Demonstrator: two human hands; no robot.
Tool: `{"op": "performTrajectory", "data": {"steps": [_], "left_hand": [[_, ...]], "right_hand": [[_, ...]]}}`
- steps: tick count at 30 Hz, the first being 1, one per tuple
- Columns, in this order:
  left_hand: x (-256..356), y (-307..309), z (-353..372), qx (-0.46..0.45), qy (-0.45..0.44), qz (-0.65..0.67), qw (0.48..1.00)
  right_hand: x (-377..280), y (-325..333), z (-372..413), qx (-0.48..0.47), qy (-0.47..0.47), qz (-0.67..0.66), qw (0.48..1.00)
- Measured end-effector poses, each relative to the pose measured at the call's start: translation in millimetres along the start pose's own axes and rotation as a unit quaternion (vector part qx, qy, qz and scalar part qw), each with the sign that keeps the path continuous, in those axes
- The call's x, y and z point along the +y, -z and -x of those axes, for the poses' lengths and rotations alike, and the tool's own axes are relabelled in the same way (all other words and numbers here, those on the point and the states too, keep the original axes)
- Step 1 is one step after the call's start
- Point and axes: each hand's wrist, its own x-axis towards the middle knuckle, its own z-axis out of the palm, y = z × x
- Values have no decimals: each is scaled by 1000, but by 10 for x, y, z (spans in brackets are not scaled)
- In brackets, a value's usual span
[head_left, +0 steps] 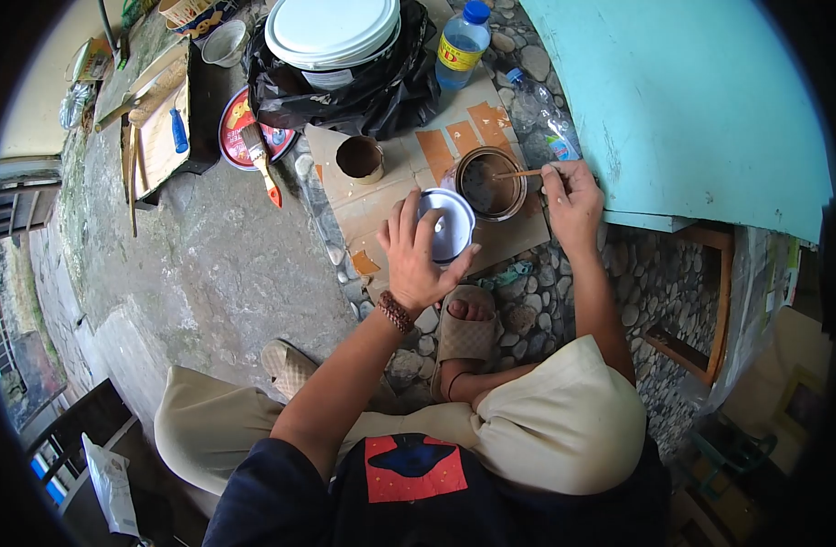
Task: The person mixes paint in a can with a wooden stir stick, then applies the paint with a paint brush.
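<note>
The right hand (571, 202) pinches a wooden stir stick (518, 173), whose long axis runs leftward from the grip into the open paint tin (491, 187) near the cardboard sheet's (377, 205) right edge. The left hand (416, 260) closes its grip over a small white can (447, 223) just beside that tin, toward the sheet's near edge.

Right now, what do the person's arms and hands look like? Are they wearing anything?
No gloves: the left hand and right hand are bare, with bare forearms. A brown beaded bracelet circles the left wrist. The left arm comes out of a dark navy short sleeve; the right sleeve is hidden behind the knee.
</note>
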Motion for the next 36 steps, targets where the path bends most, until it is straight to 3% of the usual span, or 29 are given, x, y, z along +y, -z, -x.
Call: {"op": "performTrajectory", "data": {"steps": [5,14,16,17,19,26,28,36], "left_hand": [[-180,11,248,-15,13,-11,1000],[-258,5,224,-12,38,-32,999],[-269,-5,241,-17,30,-39,999],[-264,-4,250,-16,32,-37,999],[-254,-1,240,-21,36,-29,999],[-230,-19,222,-12,43,-17,999],[-230,-42,212,-13,48,-13,999],[-206,-36,168,-6,54,-8,998]], "right_hand": [[-350,310,144,-21,57,79,995],[-957,708,73,-131,23,147,980],[-1053,697,56,-229,203,358,882],[-1057,675,63,-230,203,360,881],[-1043,607,69,-330,135,429,830],[-980,542,166,-350,169,396,832],[-1084,633,158,-367,128,398,831],[-1516,938,118,-377,112,363,844]]}}
